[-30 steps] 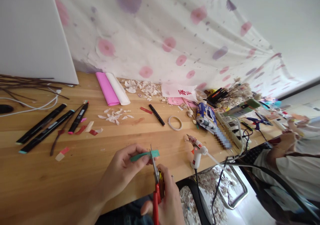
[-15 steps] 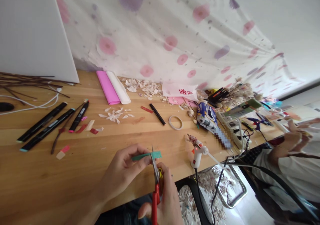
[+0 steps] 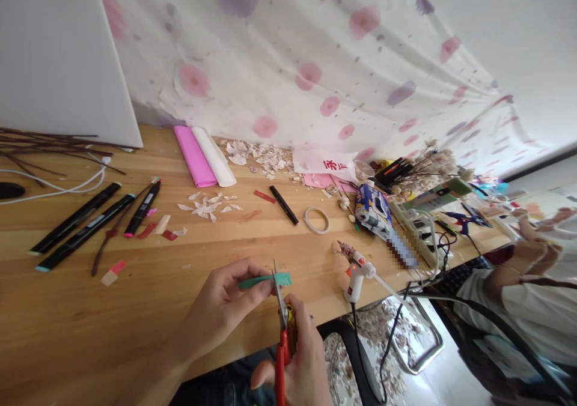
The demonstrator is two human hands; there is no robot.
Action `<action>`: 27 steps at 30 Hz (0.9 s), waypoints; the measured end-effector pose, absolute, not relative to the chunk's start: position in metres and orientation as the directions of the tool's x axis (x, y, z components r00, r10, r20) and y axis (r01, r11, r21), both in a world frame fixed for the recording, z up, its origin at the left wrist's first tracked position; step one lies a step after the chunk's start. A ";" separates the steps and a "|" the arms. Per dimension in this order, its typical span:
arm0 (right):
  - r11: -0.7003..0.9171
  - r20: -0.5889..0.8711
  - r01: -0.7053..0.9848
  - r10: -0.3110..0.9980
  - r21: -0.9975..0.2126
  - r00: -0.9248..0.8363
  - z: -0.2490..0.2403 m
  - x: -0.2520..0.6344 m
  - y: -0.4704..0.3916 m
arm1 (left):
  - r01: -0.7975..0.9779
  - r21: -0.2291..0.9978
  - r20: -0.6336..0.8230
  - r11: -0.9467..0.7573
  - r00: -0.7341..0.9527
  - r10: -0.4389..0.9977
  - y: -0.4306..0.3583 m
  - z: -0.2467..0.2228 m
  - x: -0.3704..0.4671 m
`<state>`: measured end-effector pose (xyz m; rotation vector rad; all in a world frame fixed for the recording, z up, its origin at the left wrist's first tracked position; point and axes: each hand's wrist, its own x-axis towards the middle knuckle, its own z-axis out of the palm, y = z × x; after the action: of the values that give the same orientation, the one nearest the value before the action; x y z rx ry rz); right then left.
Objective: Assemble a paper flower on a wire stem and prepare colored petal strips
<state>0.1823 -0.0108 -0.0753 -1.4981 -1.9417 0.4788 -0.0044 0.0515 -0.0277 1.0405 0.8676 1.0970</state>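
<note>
A narrow green paper strip point(image 3: 283, 279) is pinched between the thumb and fingers of my left hand point(image 3: 229, 298), above the table's front edge. Its right end has small cuts and sticks out past my fingertips. In my right hand point(image 3: 304, 352) are red-handled scissors point(image 3: 280, 334), pointing away from me. Their blades lie across the strip close to my left thumb. Something yellow shows beside the scissors' pivot, partly hidden by my right fingers.
A white glue gun point(image 3: 357, 280) with a lit red light stands at the right, its cable hanging down. Black markers point(image 3: 85, 232), paper scraps point(image 3: 210, 206), a tape roll point(image 3: 317, 220) and pink crepe paper point(image 3: 195, 157) lie on the wooden table point(image 3: 135, 328). Another person's arm point(image 3: 527, 262) is far right.
The scissor blades have drawn closer together across the strip. Both hands have otherwise stayed almost in place.
</note>
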 end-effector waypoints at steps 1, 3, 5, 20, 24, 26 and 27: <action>0.283 0.263 0.732 0.954 -0.620 -0.146 -0.075 0.182 -0.011 | -0.284 0.951 -0.053 0.125 0.250 0.967 0.052 -0.028 -0.004; 0.286 0.270 0.729 0.952 -0.622 -0.143 -0.075 0.182 -0.010 | -0.308 0.941 -0.057 0.138 0.258 0.965 0.053 -0.028 -0.003; 0.290 0.275 0.719 0.951 -0.632 -0.141 -0.074 0.181 -0.008 | -0.319 0.936 -0.064 0.150 0.265 0.962 0.054 -0.028 -0.003; 0.166 0.083 0.634 0.984 -0.755 -0.159 -0.064 0.182 -0.011 | -0.309 0.939 -0.071 0.147 0.245 0.967 0.054 -0.024 -0.001; 0.189 0.107 0.611 0.980 -0.768 -0.169 -0.065 0.180 -0.009 | -0.276 0.951 -0.079 0.140 0.223 0.972 0.053 -0.024 -0.002; 0.220 0.141 0.625 0.975 -0.749 -0.174 -0.069 0.181 -0.008 | -0.245 0.961 -0.071 0.125 0.218 0.973 0.053 -0.023 -0.002; 0.234 0.156 0.637 0.972 -0.735 -0.177 -0.071 0.182 -0.008 | -0.234 0.965 -0.065 0.117 0.218 0.974 0.053 -0.023 -0.003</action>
<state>0.1816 -0.0077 -0.0711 -1.4720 -1.8960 0.7006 -0.0027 0.0532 -0.0228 1.0544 0.9201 1.0974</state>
